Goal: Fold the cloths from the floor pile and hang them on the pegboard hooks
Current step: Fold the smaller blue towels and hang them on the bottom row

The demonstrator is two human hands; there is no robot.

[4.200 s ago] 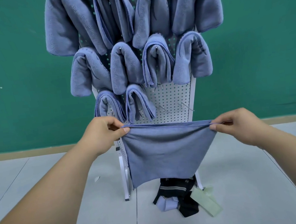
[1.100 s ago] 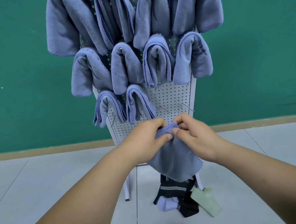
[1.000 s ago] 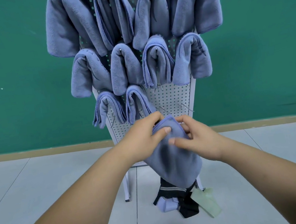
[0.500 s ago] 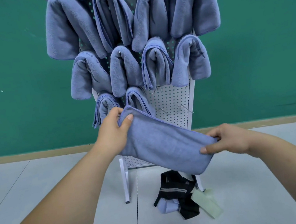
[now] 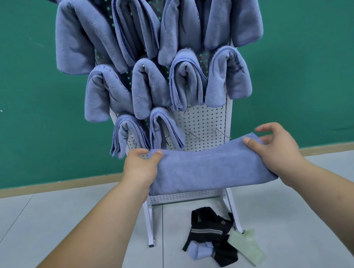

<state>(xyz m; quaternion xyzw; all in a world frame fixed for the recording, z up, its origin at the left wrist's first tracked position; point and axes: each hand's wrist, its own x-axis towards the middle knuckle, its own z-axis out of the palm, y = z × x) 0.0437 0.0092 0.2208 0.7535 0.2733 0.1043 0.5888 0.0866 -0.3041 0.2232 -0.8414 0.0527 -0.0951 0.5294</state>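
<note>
I hold a folded blue-grey cloth level in front of the white pegboard. My left hand grips its left end, thumb on top. My right hand holds its right end with the thumb pressed on the near face and the fingers curled over the top. Several folded blue cloths hang in rows on the upper hooks. Two bare metal hooks stick out of the board just above the held cloth.
The floor pile lies by the board's right foot: a black striped cloth, a light blue one and a pale green one. A green wall stands behind. Grey tiled floor spreads to both sides of the stand.
The cloth went from a wide sheet to a narrow folded strip. In the last half second my hands brought it from slanted to level and lifted it closer to the bare hooks.
</note>
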